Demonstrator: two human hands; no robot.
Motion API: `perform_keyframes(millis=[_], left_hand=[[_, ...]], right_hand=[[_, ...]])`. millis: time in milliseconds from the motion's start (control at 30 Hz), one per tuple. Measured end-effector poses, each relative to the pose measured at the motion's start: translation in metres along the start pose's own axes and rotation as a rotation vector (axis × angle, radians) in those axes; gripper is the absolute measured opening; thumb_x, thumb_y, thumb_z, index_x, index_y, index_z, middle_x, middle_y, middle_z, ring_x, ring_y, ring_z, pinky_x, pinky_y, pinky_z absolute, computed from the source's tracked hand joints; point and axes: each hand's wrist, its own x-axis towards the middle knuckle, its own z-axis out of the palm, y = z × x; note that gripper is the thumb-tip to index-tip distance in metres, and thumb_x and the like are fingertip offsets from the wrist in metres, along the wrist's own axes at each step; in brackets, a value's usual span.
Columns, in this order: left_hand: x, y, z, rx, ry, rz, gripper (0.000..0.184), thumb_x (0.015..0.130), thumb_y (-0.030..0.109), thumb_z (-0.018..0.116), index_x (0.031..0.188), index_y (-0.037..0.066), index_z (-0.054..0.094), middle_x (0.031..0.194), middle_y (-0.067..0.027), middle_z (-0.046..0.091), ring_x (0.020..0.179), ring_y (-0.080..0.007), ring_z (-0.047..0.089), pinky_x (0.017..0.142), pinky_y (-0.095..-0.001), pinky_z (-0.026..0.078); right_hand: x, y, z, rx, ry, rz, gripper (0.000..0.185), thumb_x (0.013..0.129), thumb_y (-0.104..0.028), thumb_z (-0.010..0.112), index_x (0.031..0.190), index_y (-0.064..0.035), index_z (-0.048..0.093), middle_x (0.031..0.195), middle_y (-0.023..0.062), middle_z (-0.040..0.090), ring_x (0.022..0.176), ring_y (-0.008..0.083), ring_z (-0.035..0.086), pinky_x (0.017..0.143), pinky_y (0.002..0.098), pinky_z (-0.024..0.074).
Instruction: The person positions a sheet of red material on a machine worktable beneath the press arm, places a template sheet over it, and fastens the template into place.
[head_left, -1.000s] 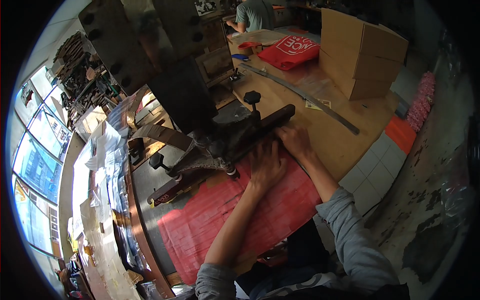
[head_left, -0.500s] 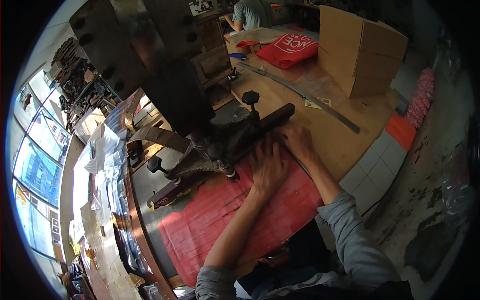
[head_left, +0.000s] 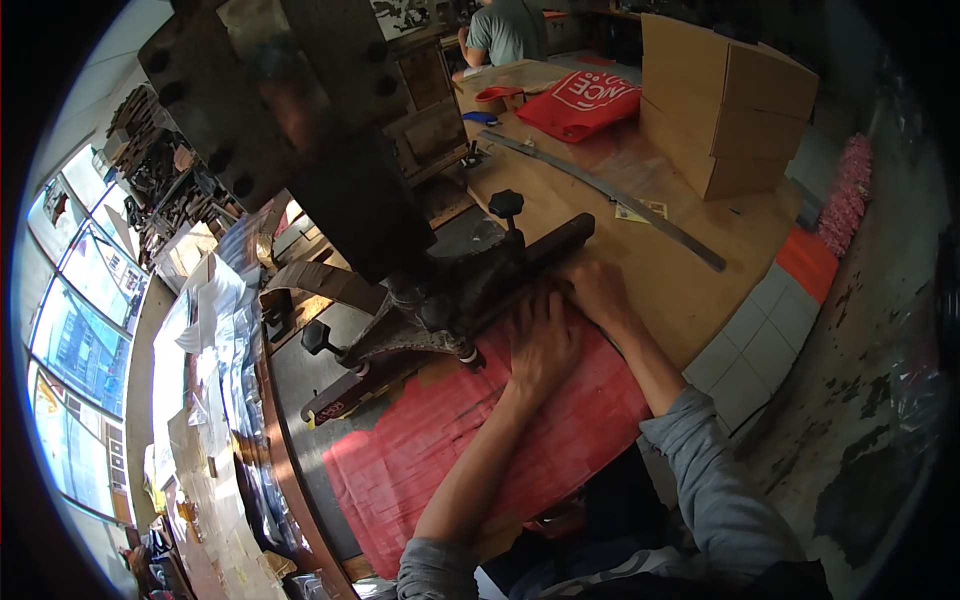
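One red sheet (head_left: 590, 425) lies on the dark machine bed (head_left: 307, 445), its far edge near the black bar (head_left: 555, 248) of the clamp; left hand (head_left: 545, 345) open, palm down on the sheet, fingers spread toward the bar. Right hand (head_left: 600, 292) is just beside it, fingers bent near the bar's end, fingertips hidden, so grip cannot be told. Outward, the tan worktop (head_left: 665, 300) bears a long metal strip (head_left: 650, 216), a red bag (head_left: 590, 105) and a cardboard box (head_left: 725, 115), with a seated person (head_left: 508, 32) beyond.
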Motion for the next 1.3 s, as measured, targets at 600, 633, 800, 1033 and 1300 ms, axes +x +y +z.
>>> perform_keyframes(millis=[600, 633, 800, 1033, 1300], left_hand=[[-0.002, -0.001, 0.003, -0.009, 0.044, 0.009, 0.049, 0.074, 0.022, 0.054, 0.117, 0.001, 0.044, 0.126, -0.0241, 0.042, 0.114, -0.0395, 0.04, 0.09, -0.0546, 0.034], [-0.002, -0.001, 0.002, -0.006, 0.034, 0.004, 0.049, 0.074, 0.022, 0.054, 0.117, 0.001, 0.044, 0.125, -0.0241, 0.042, 0.114, -0.0395, 0.04, 0.09, -0.0545, 0.034], [-0.002, -0.001, 0.001, 0.01, 0.043, 0.014, 0.049, 0.073, 0.022, 0.055, 0.117, 0.001, 0.045, 0.123, -0.0239, 0.044, 0.111, -0.0396, 0.043, 0.088, -0.0542, 0.035], [-0.003, -0.003, 0.004, 0.011, 0.074, 0.039, 0.049, 0.074, 0.022, 0.055, 0.117, 0.001, 0.045, 0.121, -0.0232, 0.045, 0.11, -0.0394, 0.043, 0.088, -0.0539, 0.036], [-0.003, -0.003, 0.007, 0.039, 0.122, 0.038, 0.046, 0.074, 0.021, 0.057, 0.113, 0.0, 0.048, 0.12, -0.0217, 0.046, 0.11, -0.0378, 0.045, 0.089, -0.0513, 0.038]], right_hand=[[0.0, -0.003, 0.0, -0.004, 0.022, 0.056, 0.013, 0.078, -0.016, 0.061, 0.088, -0.0167, 0.07, 0.074, 0.0094, 0.066, 0.068, 0.0298, 0.064, 0.059, 0.0398, 0.0513], [0.0, -0.003, 0.001, -0.002, 0.02, 0.062, 0.013, 0.078, -0.016, 0.061, 0.088, -0.0167, 0.07, 0.074, 0.0093, 0.066, 0.068, 0.0298, 0.064, 0.059, 0.0397, 0.0514], [0.001, -0.004, 0.001, -0.035, -0.022, 0.022, 0.015, 0.077, -0.014, 0.06, 0.087, -0.0174, 0.07, 0.074, 0.0099, 0.066, 0.068, 0.0293, 0.065, 0.059, 0.0397, 0.0516], [0.0, 0.002, 0.008, -0.035, -0.021, 0.035, 0.013, 0.077, -0.016, 0.06, 0.085, -0.0159, 0.07, 0.074, 0.0117, 0.066, 0.069, 0.0322, 0.064, 0.06, 0.0422, 0.0513], [0.008, -0.007, -0.003, 0.007, 0.057, 0.287, 0.014, 0.076, -0.018, 0.06, 0.079, -0.0056, 0.067, 0.073, 0.0191, 0.064, 0.074, 0.0355, 0.063, 0.066, 0.0442, 0.0508]])
